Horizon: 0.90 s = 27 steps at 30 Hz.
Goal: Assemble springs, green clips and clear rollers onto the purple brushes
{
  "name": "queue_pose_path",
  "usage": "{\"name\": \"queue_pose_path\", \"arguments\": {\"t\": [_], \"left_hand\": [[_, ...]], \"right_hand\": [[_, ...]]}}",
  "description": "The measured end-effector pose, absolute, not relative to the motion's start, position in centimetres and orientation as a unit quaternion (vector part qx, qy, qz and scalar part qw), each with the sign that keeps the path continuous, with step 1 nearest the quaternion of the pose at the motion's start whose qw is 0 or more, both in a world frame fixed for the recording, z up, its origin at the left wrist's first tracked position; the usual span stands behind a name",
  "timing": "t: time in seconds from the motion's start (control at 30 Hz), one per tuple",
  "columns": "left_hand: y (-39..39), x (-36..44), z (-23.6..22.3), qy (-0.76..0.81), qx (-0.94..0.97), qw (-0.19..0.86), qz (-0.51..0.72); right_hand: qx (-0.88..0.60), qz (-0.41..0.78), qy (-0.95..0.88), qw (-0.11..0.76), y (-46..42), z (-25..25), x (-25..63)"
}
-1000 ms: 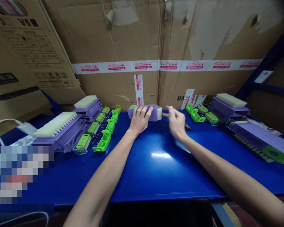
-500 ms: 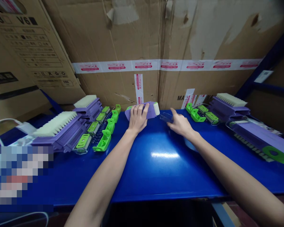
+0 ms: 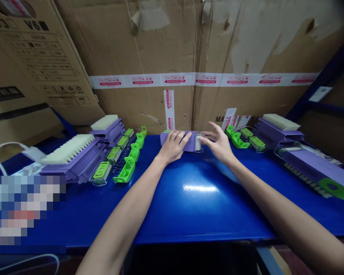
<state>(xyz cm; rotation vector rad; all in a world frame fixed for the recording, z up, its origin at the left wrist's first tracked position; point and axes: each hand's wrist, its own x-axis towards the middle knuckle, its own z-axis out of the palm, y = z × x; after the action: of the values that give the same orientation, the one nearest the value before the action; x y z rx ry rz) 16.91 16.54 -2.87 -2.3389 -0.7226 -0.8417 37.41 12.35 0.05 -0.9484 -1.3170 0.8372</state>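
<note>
My left hand (image 3: 173, 147) is wrapped over a purple plastic brush block (image 3: 190, 142) at the back middle of the blue table, its fingers closed on the top. A pale white part shows at the block's right end. Around that end sits a clear plastic cover (image 3: 199, 148). My right hand (image 3: 219, 143) pinches this cover between the thumb and a finger behind it, with the index finger raised. The block's underside and much of its left part are hidden by my left hand.
Purple blocks with white bristles (image 3: 70, 149) stand at left, beside several bright green brackets (image 3: 125, 171) and green-topped clear-cased pieces (image 3: 102, 171). More purple blocks (image 3: 278, 131) and green parts (image 3: 237, 137) lie at right. Cardboard (image 3: 149, 103) closes the back of the blue table (image 3: 200, 214).
My right hand has brought the clear cover left onto the block's end. The block has levelled and shifted slightly right and down under my left hand.
</note>
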Motion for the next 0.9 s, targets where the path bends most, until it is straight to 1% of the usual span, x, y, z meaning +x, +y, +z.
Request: {"name": "queue_pose_path", "arguments": {"t": [0.2,0.47,0.6,0.67,0.73,0.83,0.9], "left_hand": [[16.5,17.0,-3.2,-0.26,-0.862,0.3,-0.316],[16.4,17.2,-3.1,-0.285,-0.871,0.283,-0.283],[16.2,17.6,-2.6,-0.278,-0.879,0.279,-0.268],[16.0,17.9,-2.4,-0.286,-0.873,0.273,-0.284],[15.9,18.0,-2.3,-0.306,-0.859,0.255,-0.322],[15.6,18.3,-2.1,-0.338,-0.827,0.195,-0.405],[15.2,18.7,-2.1,-0.339,-0.815,0.138,-0.449]], "right_hand": [[-0.412,0.383,-0.549,0.618,11.9,0.4,37.3],[-0.416,0.397,-0.539,0.615,12.1,0.0,36.8],[-0.445,0.357,-0.547,0.612,13.0,-0.6,36.8],[-0.452,0.346,-0.536,0.624,13.3,-0.8,36.9],[-0.435,0.368,-0.523,0.634,13.3,-0.9,37.0],[-0.391,0.416,-0.532,0.626,13.0,-0.7,36.7],[-0.373,0.423,-0.548,0.618,12.7,-0.4,36.2]]}}
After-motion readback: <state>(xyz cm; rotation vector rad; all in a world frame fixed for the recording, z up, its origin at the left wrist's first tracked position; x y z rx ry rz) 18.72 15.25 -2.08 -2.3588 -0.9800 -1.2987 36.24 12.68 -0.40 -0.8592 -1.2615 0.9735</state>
